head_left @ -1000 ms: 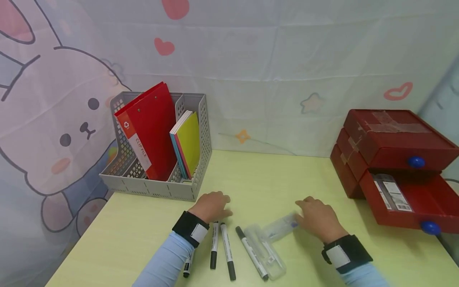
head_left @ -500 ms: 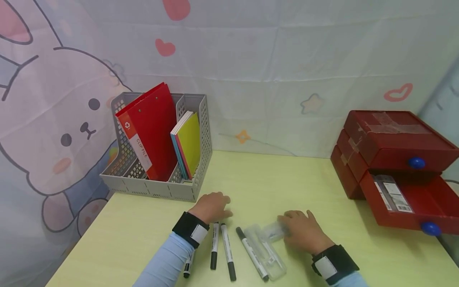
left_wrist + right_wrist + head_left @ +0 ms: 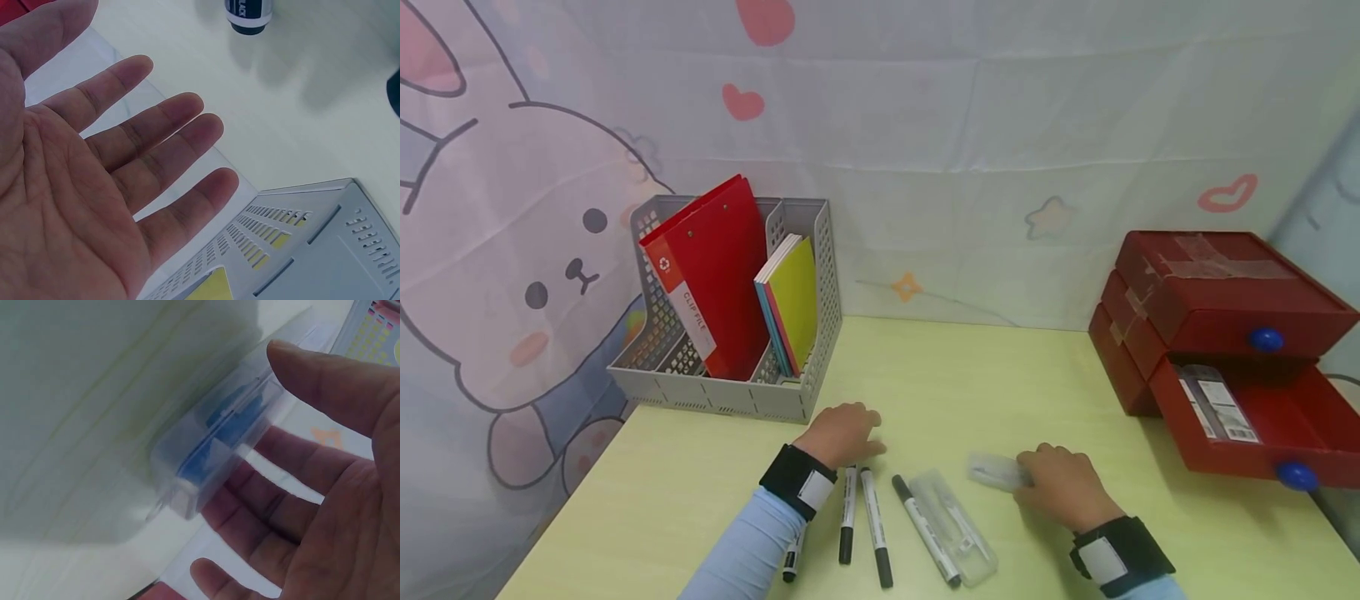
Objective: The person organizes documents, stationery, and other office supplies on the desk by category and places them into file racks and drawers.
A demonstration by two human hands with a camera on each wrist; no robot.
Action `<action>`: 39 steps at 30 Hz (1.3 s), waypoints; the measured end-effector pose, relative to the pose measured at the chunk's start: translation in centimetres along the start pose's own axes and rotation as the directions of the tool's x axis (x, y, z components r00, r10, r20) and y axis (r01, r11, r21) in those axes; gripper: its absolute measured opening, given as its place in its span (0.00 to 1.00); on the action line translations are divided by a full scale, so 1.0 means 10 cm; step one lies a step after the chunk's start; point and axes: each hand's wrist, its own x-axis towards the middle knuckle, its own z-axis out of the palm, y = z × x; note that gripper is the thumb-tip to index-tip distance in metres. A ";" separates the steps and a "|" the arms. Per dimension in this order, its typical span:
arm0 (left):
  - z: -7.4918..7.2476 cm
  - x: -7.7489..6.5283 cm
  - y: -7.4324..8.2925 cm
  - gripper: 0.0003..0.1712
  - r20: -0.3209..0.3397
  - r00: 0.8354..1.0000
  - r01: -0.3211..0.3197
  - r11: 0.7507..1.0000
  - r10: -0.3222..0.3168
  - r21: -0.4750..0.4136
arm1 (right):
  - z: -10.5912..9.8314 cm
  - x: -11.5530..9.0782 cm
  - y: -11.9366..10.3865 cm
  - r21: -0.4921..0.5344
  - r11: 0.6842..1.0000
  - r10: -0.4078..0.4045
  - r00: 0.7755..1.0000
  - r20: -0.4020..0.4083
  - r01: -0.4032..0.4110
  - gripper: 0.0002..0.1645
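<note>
My right hand (image 3: 1064, 487) grips a small clear plastic case (image 3: 996, 471) low over the table, between the thumb and fingers. In the right wrist view, something blue shows inside this clear case (image 3: 219, 434). My left hand (image 3: 841, 435) is relaxed and holds nothing, its fingers spread in the left wrist view. Just in front of it lie a marker (image 3: 847, 517) and a second marker (image 3: 877, 525); another marker (image 3: 793, 557) is partly under the left forearm. One more marker (image 3: 925, 529) lies against a longer clear plastic pencil case (image 3: 953, 529) between my hands.
A grey perforated file rack (image 3: 722, 396) at the back left holds a red clip file (image 3: 715, 275) and several thin notebooks (image 3: 793, 304). At the right stands a dark red drawer unit (image 3: 1232, 287); its bottom drawer (image 3: 1232, 454) is pulled out, with clear labelled packs (image 3: 1217, 404) inside.
My right hand moved left onto the small clear case, then back right with it, away from the pencil case. The left hand has stayed in place.
</note>
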 end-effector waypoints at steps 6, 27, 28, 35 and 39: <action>0.01 -0.01 0.00 0.23 0.001 1.000 0.004 1.000 -0.004 -0.008 | -0.08 -0.05 0.04 0.011 0.996 0.083 0.997 0.006 -0.083 0.14; 0.03 -0.01 -0.02 0.23 -0.022 1.000 -0.018 1.000 0.018 -0.014 | -0.81 -0.18 0.36 -0.051 0.951 0.308 0.951 0.025 -0.306 0.33; 0.03 -0.01 -0.02 0.23 -0.021 1.000 -0.018 1.000 0.018 -0.014 | -0.84 -0.20 0.38 -0.048 0.949 0.313 0.950 0.013 -0.312 0.32; 0.03 -0.01 -0.02 0.22 -0.019 1.000 -0.020 1.000 0.019 -0.013 | -1.00 -0.28 0.48 -0.028 0.941 0.337 0.941 -0.032 -0.338 0.34; 0.03 -0.01 -0.01 0.22 -0.014 1.000 -0.016 1.000 0.016 -0.016 | -1.09 -0.33 0.56 -0.019 0.929 0.368 0.929 -0.034 -0.369 0.34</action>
